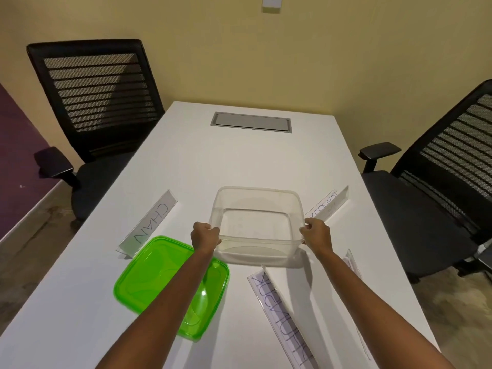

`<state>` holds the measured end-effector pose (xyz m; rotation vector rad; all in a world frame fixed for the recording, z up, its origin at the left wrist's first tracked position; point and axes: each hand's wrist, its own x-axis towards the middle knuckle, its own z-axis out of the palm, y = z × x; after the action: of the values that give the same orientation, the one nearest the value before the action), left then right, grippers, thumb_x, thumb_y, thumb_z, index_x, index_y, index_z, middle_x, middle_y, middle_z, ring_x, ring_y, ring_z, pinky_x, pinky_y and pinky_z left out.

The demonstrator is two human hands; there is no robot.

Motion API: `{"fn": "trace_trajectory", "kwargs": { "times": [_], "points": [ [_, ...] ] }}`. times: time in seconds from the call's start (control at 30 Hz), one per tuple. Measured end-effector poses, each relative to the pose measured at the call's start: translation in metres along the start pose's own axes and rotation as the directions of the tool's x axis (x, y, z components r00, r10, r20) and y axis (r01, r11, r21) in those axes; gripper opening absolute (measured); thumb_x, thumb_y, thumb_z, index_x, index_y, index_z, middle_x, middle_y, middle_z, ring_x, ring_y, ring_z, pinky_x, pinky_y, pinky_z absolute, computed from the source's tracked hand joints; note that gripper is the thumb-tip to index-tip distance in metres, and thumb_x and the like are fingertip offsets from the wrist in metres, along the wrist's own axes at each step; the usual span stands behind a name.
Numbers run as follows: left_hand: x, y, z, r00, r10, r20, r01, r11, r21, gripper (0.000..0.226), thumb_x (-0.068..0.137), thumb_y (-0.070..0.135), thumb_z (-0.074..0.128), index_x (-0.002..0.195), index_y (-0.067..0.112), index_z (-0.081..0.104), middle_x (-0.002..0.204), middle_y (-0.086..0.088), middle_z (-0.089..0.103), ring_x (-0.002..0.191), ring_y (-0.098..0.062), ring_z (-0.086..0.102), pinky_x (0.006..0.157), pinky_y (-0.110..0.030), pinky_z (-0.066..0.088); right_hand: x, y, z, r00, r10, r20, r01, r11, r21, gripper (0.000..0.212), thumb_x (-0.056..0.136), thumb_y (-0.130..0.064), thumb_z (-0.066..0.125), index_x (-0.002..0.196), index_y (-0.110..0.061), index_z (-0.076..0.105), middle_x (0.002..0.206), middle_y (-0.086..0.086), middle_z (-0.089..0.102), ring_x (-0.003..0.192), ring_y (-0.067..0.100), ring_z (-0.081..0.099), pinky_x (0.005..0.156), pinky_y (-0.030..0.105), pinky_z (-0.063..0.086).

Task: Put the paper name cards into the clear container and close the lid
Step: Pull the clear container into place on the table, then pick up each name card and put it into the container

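Note:
The clear square container [257, 201] stands open and empty in the middle of the white table [186, 161]. My left hand [205, 237] grips its left rim and my right hand [316, 234] grips its right rim. The green lid [159, 278] lies flat on the table to the left, partly under my left forearm. A name card reading CHAN [149, 222] stands left of the container. Another name card [328, 206] leans behind my right hand. A long name card [282, 315] lies front right, and a further one [354, 265] is mostly hidden by my right arm.
A grey cable hatch [251, 122] is set into the far end of the table. Black mesh office chairs stand at the far left [98, 102] and at the right [439, 187]. The table's right edge runs close to the front name cards.

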<state>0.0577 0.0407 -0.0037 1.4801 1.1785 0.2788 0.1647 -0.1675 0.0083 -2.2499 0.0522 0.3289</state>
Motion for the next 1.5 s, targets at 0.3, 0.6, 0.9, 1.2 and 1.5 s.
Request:
{"fn": "trace_trajectory", "kwargs": {
  "times": [0.3, 0.6, 0.9, 1.2, 1.5],
  "points": [
    [-0.010, -0.007, 0.001, 0.998, -0.007, -0.065, 0.004, 0.999, -0.037, 0.026, 0.093, 0.008, 0.043, 0.113, -0.009, 0.045, 0.124, -0.034, 0.055, 0.096, -0.043, 0.061, 0.096, -0.050, 0.050, -0.014, 0.012, -0.001, 0.997, -0.060, -0.046, 0.062, 0.998, 0.025, 0.042, 0.094, -0.014, 0.052, 0.130, 0.005, 0.048, 0.124, 0.026, 0.060, 0.113, 0.037, 0.058, 0.100, 0.039, 0.042],
    [-0.065, -0.064, 0.034, 0.956, -0.169, 0.239, 0.174, 0.985, 0.000, 0.038, 0.099, 0.022, 0.034, 0.081, -0.008, 0.051, 0.069, -0.029, 0.056, 0.055, -0.034, 0.060, 0.053, -0.034, 0.049, -0.068, 0.060, 0.022, 0.997, 0.063, -0.050, -0.056, 0.990, 0.128, 0.040, 0.098, -0.018, 0.041, 0.135, -0.001, 0.041, 0.127, 0.026, 0.054, 0.113, 0.037, 0.054, 0.095, 0.040, 0.045],
    [-0.110, -0.082, 0.065, 0.799, -0.297, 0.522, 0.281, 0.953, 0.112, 0.035, 0.097, 0.023, 0.040, 0.070, 0.005, 0.054, 0.067, -0.014, 0.058, 0.049, -0.021, 0.054, 0.049, -0.024, 0.048, -0.097, 0.084, 0.032, 0.967, 0.055, 0.249, -0.044, 0.998, -0.051, 0.028, 0.092, -0.013, 0.050, 0.115, -0.002, 0.062, 0.119, 0.014, 0.066, 0.110, 0.025, 0.060, 0.084, 0.021, 0.040],
    [-0.131, -0.067, 0.068, 0.863, -0.219, 0.455, 0.197, 0.976, 0.096, 0.034, 0.092, -0.002, 0.031, 0.119, -0.011, 0.050, 0.114, -0.034, 0.061, 0.101, -0.045, 0.063, 0.077, -0.045, 0.055, -0.107, 0.080, 0.020, 0.947, -0.013, 0.322, 0.027, 0.999, -0.040, 0.030, 0.093, -0.014, 0.049, 0.121, -0.007, 0.056, 0.118, 0.014, 0.064, 0.095, 0.019, 0.058, 0.075, 0.021, 0.046],
    [-0.151, -0.039, 0.069, 0.871, -0.111, 0.478, 0.178, 0.979, -0.096, 0.032, 0.092, -0.004, 0.031, 0.109, 0.006, 0.056, 0.094, -0.016, 0.064, 0.065, -0.022, 0.061, 0.055, -0.027, 0.052, -0.102, 0.067, -0.026, 0.882, -0.038, 0.470, 0.046, 0.999, -0.006, 0.039, 0.093, -0.031, 0.052, 0.125, -0.008, 0.054, 0.122, 0.013, 0.063, 0.103, 0.023, 0.060, 0.083, 0.029, 0.045]
  ]
}}
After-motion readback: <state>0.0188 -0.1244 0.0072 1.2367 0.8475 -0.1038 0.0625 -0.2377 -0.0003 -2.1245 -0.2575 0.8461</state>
